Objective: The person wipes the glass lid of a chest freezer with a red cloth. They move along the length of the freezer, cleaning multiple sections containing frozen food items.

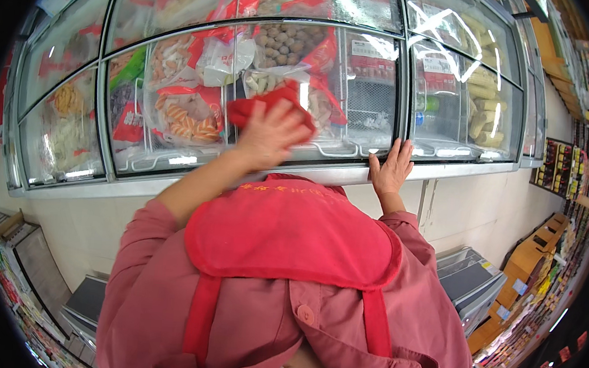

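Note:
A red cloth [251, 112] lies bunched on the glass lid [212, 37] of a chest freezer. My left hand [272, 133], slightly blurred, presses it down with fingers spread, the cloth under and around the fingertips. To the right, my right hand [393, 168] rests on the freezer's front metal frame [347, 176] beside a dark upright divider, its fingers lying over the glass edge and nothing held. Under the glass are bagged frozen foods, including orange-and-white striped pieces [190, 119], round brown balls [287, 43] and pale yellow corn cobs [487, 113].
My red apron [291, 230] is close against the freezer front. Grey-topped cabinets stand behind me at the lower right [468, 281] and lower left [85, 300]. Stocked store shelves [560, 168] curve along the right rim, with wooden display units [533, 254] nearby. White light reflections cross the glass.

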Demonstrator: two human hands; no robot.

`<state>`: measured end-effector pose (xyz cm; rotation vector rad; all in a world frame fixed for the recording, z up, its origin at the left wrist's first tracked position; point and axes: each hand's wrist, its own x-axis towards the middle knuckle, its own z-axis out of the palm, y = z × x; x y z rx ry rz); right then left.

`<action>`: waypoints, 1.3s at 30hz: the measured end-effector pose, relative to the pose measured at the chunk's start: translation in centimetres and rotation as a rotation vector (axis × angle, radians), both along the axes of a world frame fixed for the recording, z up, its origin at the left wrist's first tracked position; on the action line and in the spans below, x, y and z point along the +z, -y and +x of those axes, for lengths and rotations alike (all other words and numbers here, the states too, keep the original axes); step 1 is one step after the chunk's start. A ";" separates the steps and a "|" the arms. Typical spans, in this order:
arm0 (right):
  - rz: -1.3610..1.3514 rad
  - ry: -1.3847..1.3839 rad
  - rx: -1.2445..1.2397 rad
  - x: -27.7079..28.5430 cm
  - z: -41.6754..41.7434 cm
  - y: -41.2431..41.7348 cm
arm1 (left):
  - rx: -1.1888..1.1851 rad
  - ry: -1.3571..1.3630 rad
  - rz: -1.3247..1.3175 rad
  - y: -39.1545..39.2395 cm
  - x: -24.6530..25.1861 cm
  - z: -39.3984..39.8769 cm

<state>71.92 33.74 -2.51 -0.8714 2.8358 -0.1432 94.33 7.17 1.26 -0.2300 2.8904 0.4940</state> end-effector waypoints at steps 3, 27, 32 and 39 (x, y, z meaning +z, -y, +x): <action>-0.108 -0.076 0.145 -0.4 -1.2 -0.9 | -0.225 -0.040 0.143 -2.1 -0.7 -4.4; -0.244 -0.277 -0.120 -3.6 -8.1 -3.0 | -0.334 -0.114 -0.087 -4.1 -1.6 -13.6; -0.387 -0.221 -0.166 -3.1 -7.6 -3.0 | 0.282 -0.210 -0.158 2.6 -3.7 -14.1; -0.529 -0.233 -0.181 -2.9 -7.3 -2.7 | -0.445 -0.158 -0.006 -8.8 -3.1 -13.7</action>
